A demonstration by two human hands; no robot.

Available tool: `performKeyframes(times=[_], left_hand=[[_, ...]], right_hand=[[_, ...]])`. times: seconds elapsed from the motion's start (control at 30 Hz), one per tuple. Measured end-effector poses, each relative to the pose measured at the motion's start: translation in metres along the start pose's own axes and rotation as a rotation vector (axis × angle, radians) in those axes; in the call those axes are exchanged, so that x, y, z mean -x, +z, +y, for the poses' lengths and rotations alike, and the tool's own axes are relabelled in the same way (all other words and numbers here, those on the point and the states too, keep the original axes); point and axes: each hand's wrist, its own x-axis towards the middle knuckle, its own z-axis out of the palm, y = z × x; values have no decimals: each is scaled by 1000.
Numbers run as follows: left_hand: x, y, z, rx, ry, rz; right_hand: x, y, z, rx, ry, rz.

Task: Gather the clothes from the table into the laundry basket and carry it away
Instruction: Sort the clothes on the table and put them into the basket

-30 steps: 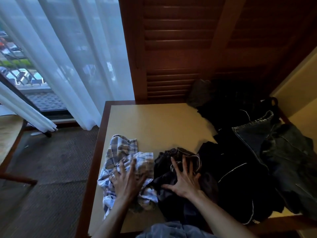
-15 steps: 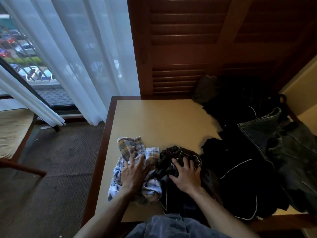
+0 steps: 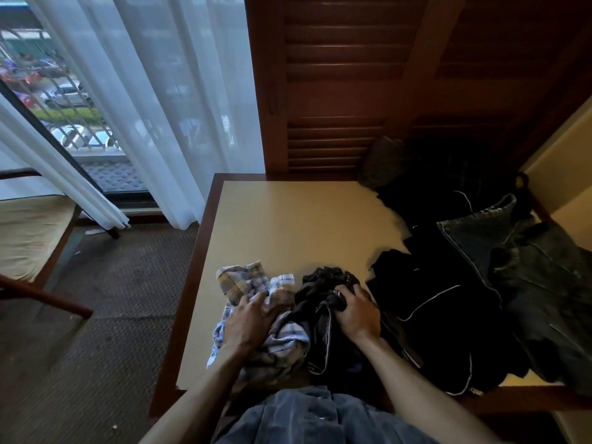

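1. Looking down from the head camera, I see my left hand point(image 3: 248, 320) closed into the plaid shirt point(image 3: 256, 283), fingers bunching the cloth near the table's front left.
2. My right hand point(image 3: 355, 310) is curled tight on the dark bundle point(image 3: 326, 315), which touches the plaid shirt on its right side.
3. Both garments lie on the table point(image 3: 288, 225), close to its front edge and just in from the left wooden rim.
4. I have bare tabletop beyond the hands, all the way back to the louvered panel point(image 3: 333, 91).
5. On the right, a black garment with pale piping point(image 3: 432, 302) and denim jeans point(image 3: 519, 251) cover the surface to the right edge; some cloth hangs over the front rim.
6. Left of the table is open carpet point(image 3: 112, 299), with a chair point(image 3: 35, 229) and sheer curtain point(image 3: 153, 107) further off.
7. I cannot see the laundry basket anywhere.
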Motion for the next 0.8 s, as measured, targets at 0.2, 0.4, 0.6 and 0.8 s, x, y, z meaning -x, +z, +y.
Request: performKeyframes(times=[0.2, 0.4, 0.6, 0.8], left_hand=[[21, 0, 32, 89, 82, 69], [33, -15, 109, 222, 288, 134], [72, 12, 212, 201, 527, 41], [145, 57, 312, 183, 736, -106]], right_hand=[[11, -24, 23, -577, 152, 118], [52, -92, 62, -1049, 201, 362], [133, -168, 130, -1173, 307, 653], [241, -202, 219, -1159, 532, 889]])
